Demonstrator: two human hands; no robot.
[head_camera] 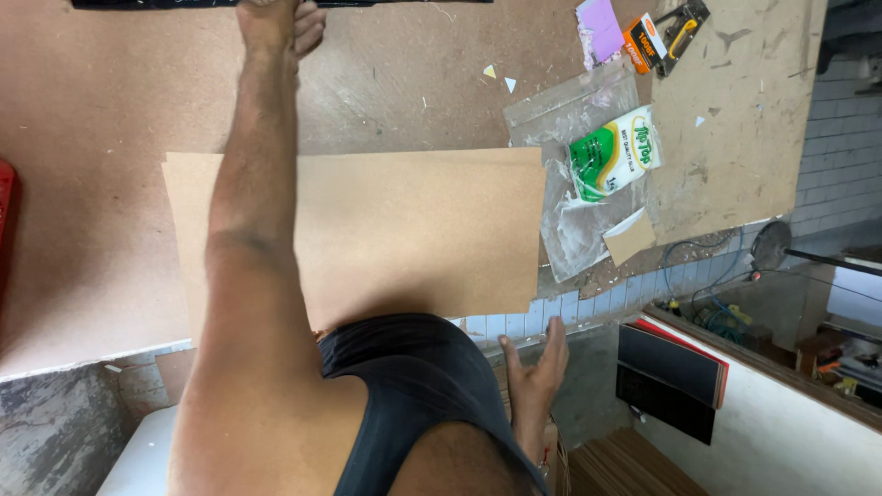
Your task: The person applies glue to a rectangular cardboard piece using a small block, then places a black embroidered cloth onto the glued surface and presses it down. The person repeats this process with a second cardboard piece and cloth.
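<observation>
my left hand [276,23] stretches to the worktop's far edge, fingers curled at a long black strip [276,4], grip unclear. my right hand [537,367] hangs open, empty. the unheld flat tan fibreboard sheet [413,230] overhanging the near edge could slide off.

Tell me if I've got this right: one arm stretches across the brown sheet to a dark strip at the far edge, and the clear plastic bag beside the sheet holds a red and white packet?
Not quite. In the head view the packet inside the clear bag is green and white, not red and white. The rest holds: the left hand reaches over the brown sheet to the dark strip at the far edge.
</observation>
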